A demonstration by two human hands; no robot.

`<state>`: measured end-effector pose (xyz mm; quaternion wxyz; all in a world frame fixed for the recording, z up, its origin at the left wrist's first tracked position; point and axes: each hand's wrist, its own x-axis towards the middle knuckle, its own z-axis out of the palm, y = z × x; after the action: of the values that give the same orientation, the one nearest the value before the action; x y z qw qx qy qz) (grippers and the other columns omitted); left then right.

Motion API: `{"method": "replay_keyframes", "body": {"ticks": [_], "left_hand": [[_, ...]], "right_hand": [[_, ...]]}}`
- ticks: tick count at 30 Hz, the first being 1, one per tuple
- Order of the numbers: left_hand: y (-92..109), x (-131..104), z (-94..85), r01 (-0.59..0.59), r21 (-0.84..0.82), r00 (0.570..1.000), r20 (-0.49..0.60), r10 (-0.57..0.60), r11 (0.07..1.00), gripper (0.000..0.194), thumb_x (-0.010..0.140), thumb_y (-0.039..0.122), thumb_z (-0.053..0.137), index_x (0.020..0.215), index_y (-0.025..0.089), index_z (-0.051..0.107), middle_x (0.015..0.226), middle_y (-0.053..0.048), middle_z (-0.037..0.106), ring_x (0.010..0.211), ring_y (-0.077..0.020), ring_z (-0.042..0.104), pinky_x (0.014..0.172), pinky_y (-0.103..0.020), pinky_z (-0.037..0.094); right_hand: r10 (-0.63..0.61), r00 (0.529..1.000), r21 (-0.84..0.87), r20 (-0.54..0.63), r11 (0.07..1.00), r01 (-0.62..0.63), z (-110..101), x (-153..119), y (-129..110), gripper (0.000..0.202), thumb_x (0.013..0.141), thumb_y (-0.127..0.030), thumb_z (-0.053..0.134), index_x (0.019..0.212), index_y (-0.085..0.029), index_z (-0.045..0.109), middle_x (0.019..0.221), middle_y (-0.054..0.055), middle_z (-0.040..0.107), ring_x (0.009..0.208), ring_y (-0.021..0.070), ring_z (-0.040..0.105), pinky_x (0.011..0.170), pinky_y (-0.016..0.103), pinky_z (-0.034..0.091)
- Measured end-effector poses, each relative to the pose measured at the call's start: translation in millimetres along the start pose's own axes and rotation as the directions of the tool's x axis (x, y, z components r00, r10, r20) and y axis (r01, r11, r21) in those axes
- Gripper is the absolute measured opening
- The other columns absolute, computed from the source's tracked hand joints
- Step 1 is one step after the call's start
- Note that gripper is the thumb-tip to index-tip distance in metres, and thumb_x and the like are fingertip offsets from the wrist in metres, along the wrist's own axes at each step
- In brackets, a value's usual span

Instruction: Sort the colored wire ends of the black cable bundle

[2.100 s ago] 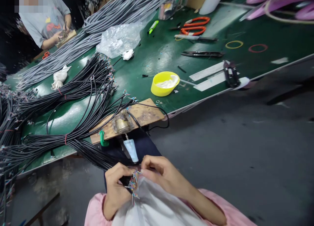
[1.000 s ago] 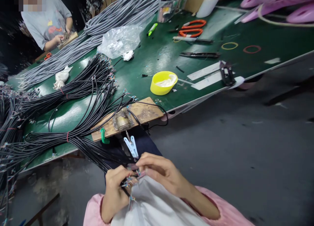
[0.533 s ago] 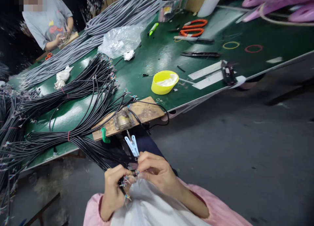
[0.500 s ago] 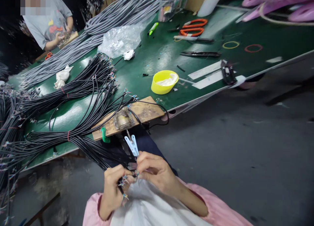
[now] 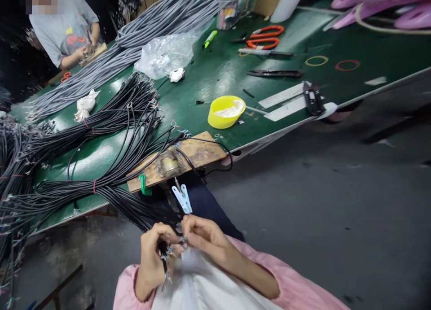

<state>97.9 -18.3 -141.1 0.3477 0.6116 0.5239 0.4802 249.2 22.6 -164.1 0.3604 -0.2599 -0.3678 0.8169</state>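
Observation:
My left hand (image 5: 153,256) is closed around several black cables (image 5: 164,251), whose stripped ends fan out in thin coloured wires. Close beside it, my right hand (image 5: 205,237) pinches at the coloured wire ends (image 5: 182,241) of one cable, its fingertips near my left fingers. Just beyond my hands, a light blue clothespin (image 5: 182,198) hangs on a metal tip at a wooden board (image 5: 202,149). On that board sits a lumpy, brownish metal fixture (image 5: 169,163). A large bundle of black cables (image 5: 117,184) with a red tie runs from the table towards my lap.
On the green table (image 5: 188,99) are a yellow dish (image 5: 226,112) of white paste, orange-handled scissors (image 5: 266,37), black tweezers (image 5: 275,73) and a plastic bag (image 5: 164,56). Long grey cables (image 5: 134,36) lie behind. A co-worker (image 5: 67,29) sits at the far left.
My right hand has shifted slightly down and left, away from the clothespin. The wire ends in my left hand now hang lower and splay differently.

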Motion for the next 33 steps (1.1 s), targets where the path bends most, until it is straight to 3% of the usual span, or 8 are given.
{"method": "replay_keyframes", "body": {"ticks": [5,11,14,18,22,25,28,33], "left_hand": [[-3,-6,-2.8,0.079,-0.079,0.997,0.005,-0.079,0.994,0.030,0.089,0.035,0.054,0.070,0.016,0.043,0.056,0.003,0.047,0.044,-0.0056,0.042,0.045,-0.016,0.035],[-1,-5,-2.4,0.112,-0.233,0.994,0.038,-0.107,0.966,0.024,0.089,0.029,0.056,0.074,0.016,0.043,0.056,0.005,0.045,0.037,-0.0030,0.037,0.039,-0.014,0.031],[1,-3,-2.7,0.096,-0.261,0.994,0.072,-0.079,0.961,0.014,0.089,0.026,0.056,0.083,0.016,0.047,0.057,0.005,0.046,0.037,-0.0028,0.037,0.037,-0.013,0.027],[2,0,-3.8,0.002,-0.128,0.996,0.090,0.009,0.992,0.012,0.090,0.025,0.055,0.099,0.018,0.054,0.060,0.004,0.050,0.042,-0.0048,0.042,0.042,-0.014,0.032],[0,-1,-6.1,-0.140,0.121,0.978,0.170,0.118,0.983,0.021,0.091,0.020,0.050,0.111,0.021,0.058,0.064,0.002,0.055,0.056,-0.0092,0.051,0.052,-0.018,0.036],[0,-4,-7.9,-0.172,0.180,0.956,0.267,0.120,0.968,0.032,0.091,0.017,0.046,0.121,0.023,0.056,0.075,-0.001,0.058,0.067,-0.0115,0.055,0.058,-0.020,0.038],[2,-4,-8.2,-0.177,0.156,0.945,0.301,0.123,0.972,0.027,0.095,0.027,0.044,0.117,0.023,0.060,0.076,-0.002,0.057,0.071,-0.0122,0.055,0.062,-0.022,0.038],[4,-3,-8.0,-0.204,0.166,0.943,0.299,0.148,0.965,0.033,0.097,0.038,0.040,0.093,0.021,0.068,0.073,-0.003,0.058,0.066,-0.0116,0.055,0.060,-0.024,0.036]], "right_hand": [[-0.173,0.983,-0.104,-0.052,0.980,0.167,3,-4,-10,0.034,0.079,-0.045,0.069,0.092,-0.015,0.063,0.085,0.007,0.064,0.073,0.0115,0.060,0.066,0.022,0.049],[-0.078,0.985,-0.102,-0.151,0.993,0.063,6,-1,-4,0.029,0.069,-0.034,0.079,0.085,-0.015,0.064,0.072,0.006,0.071,0.066,0.0142,0.069,0.060,0.019,0.054],[-0.032,0.991,-0.034,-0.128,0.999,0.028,6,1,-2,0.033,0.067,-0.034,0.080,0.088,-0.015,0.063,0.071,0.005,0.071,0.063,0.0127,0.068,0.058,0.017,0.053],[-0.031,0.994,-0.032,-0.104,0.999,0.028,5,0,-6,0.031,0.071,-0.036,0.077,0.082,-0.015,0.058,0.071,0.005,0.070,0.061,0.0110,0.066,0.058,0.017,0.052],[-0.146,0.983,-0.223,-0.109,0.967,0.119,3,-3,-17,0.027,0.080,-0.035,0.069,0.080,-0.015,0.052,0.075,0.005,0.066,0.067,0.0098,0.063,0.061,0.017,0.050],[-0.178,0.982,-0.354,-0.067,0.924,0.144,3,-5,-26,0.027,0.084,-0.036,0.065,0.080,-0.016,0.046,0.072,0.004,0.063,0.065,0.0101,0.060,0.059,0.019,0.048],[-0.262,0.965,-0.500,0.002,0.836,0.228,3,-7,-30,0.019,0.091,-0.032,0.056,0.084,-0.018,0.044,0.074,0.004,0.061,0.066,0.0110,0.060,0.060,0.020,0.048],[-0.441,0.863,-0.722,0.246,0.510,0.467,1,-9,-35,0.010,0.095,-0.013,0.038,0.093,-0.019,0.046,0.081,0.004,0.059,0.078,0.0129,0.057,0.072,0.025,0.049]]}}
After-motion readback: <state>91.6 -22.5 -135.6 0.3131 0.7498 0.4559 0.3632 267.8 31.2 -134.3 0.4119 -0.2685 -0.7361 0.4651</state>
